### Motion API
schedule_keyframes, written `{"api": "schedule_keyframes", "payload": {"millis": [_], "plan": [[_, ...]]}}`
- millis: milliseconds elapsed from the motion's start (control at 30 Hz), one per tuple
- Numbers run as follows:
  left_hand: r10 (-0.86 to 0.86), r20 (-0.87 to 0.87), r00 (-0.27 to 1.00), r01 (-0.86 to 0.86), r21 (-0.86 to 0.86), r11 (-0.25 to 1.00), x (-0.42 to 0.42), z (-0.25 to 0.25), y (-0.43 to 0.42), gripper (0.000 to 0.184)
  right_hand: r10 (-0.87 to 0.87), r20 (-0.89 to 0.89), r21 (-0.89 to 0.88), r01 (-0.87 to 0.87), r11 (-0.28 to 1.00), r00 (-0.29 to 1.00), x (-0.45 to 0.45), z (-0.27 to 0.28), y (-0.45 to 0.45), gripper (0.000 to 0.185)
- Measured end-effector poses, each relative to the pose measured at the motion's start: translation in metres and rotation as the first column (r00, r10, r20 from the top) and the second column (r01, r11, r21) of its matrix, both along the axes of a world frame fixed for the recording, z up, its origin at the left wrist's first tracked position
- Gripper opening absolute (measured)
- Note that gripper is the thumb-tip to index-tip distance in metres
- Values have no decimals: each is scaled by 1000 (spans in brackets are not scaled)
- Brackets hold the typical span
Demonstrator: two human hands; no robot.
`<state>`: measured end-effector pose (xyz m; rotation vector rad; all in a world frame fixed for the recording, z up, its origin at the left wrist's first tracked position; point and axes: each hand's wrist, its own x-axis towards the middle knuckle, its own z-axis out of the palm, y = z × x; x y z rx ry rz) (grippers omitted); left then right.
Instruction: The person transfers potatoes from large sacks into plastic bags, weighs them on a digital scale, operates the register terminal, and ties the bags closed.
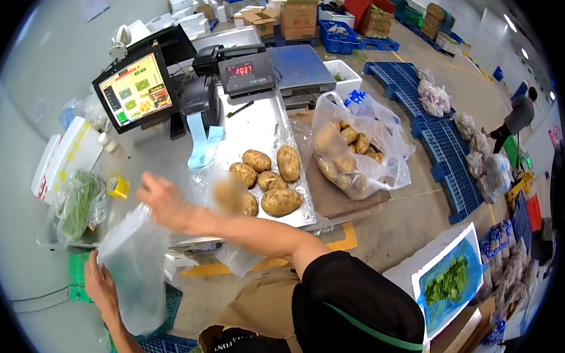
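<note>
A clear plastic bag (136, 271) hangs at the left. My left hand (101, 285) grips its left edge with closed fingers. At the top of the bag, my right hand (163, 200) has its fingers curled on the plastic, its arm stretched across the front of the metal tray (237, 134). Several potatoes (281, 202) lie on that tray, just beyond my right forearm. One potato (229, 194) there is smeared, as if moving, and partly covers another. To the right, an open plastic bag (390, 133) holds more potatoes (349, 136).
Behind the tray stand a scale display (246, 70), a label printer (200, 102) and a lit screen (136, 90). Bagged greens (79, 203) and a yellow tape roll (117, 187) lie left. Blue pallets (442, 145) and a foam box (416, 277) with leafy greens are right; a person (518, 116) stands far off.
</note>
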<state>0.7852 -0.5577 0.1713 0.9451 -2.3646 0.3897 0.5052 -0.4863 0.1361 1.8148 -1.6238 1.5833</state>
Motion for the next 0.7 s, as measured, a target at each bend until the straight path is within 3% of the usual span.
{"api": "schedule_keyframes", "payload": {"millis": [33,133,167,233,333,367,467,567,667,700], "plan": [[92,136,986,-99,48,994,11,-11,-29,33,-40,12,-34,40,999,999,-20,14,13,20],[263,16,965,-264,37,964,11,-22,-90,40,53,41,1,-53,999,998,-59,20,37,22],[293,-21,956,-293,19,956,-1,-17,-98,41,86,25,155,-89,984,996,-67,12,45,23],[292,-45,955,-291,15,956,-41,0,-94,41,151,-5,455,-132,881,989,-86,-9,56,28],[181,-95,979,-181,4,983,-129,21,-62,40,265,173,519,-316,794,949,-108,-28,71,49],[132,-111,985,-133,-5,991,-157,27,-48,40,246,211,499,-320,805,946,-113,-38,67,76],[-26,-145,989,19,-47,999,-235,47,-12,43,163,268,360,-255,897,950,-119,-48,58,68],[-109,-125,986,77,-235,969,-293,60,-6,43,242,603,377,-539,754,760,-134,-33,62,59],[-184,-102,978,145,-306,941,-336,69,1,39,271,792,287,-726,626,547,-144,-28,55,56],[-191,-100,977,151,-310,939,-347,67,-1,37,222,809,289,-698,655,544,-148,-32,51,56]]}}
